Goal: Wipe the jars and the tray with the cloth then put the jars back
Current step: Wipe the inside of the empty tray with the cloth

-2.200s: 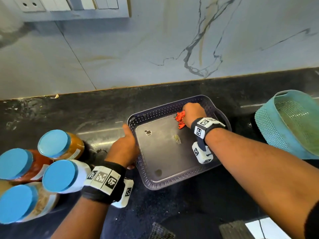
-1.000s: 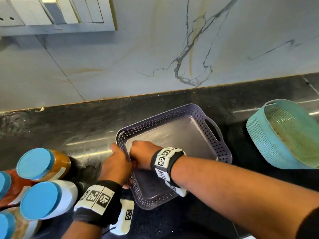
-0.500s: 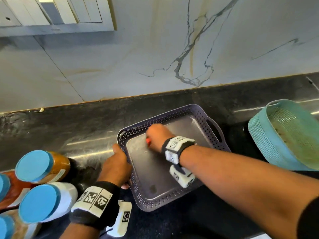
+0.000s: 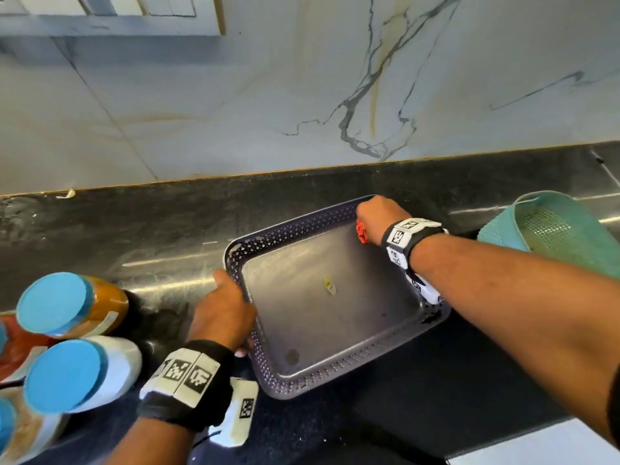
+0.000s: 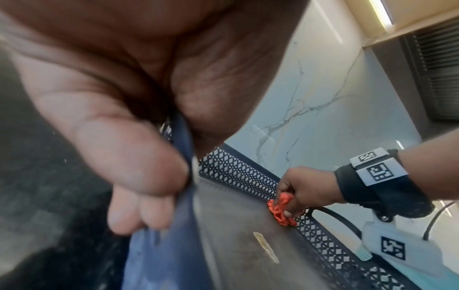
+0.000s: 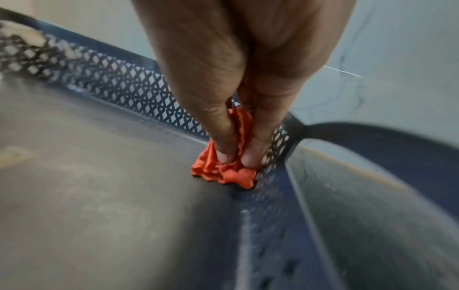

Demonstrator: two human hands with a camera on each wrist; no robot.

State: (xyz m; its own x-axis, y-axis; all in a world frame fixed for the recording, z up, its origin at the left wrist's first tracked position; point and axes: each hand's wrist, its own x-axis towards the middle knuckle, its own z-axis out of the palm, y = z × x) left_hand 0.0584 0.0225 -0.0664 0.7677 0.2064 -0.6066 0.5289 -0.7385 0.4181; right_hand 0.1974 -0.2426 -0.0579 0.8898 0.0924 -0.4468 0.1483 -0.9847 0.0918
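Note:
A dark perforated tray (image 4: 295, 384) lies on the black counter, with nothing standing in it. My right hand (image 4: 377, 214) holds a bunched orange cloth (image 4: 361, 231) (image 6: 223, 172) and presses it into the tray's far right corner, beside the handle cut-out. My left hand (image 4: 224, 317) grips the tray's left rim (image 5: 183, 196), thumb inside and fingers under the wall. Several blue-lidded jars (image 4: 72, 307) stand in a cluster at the left of the counter. A yellowish smear (image 4: 328, 285) (image 5: 265, 247) and a dark spot (image 4: 292, 356) mark the tray floor.
A teal mesh basket (image 4: 553, 229) sits at the right, close to my right forearm. The marble backsplash (image 4: 302, 95) rises behind the counter, with a switch panel (image 4: 110, 8) at top left. A white surface (image 4: 536, 448) shows at the bottom right.
My right hand has swept the cloth from the tray's near-left part across the floor to its far right corner. The left hand stays on the left rim.

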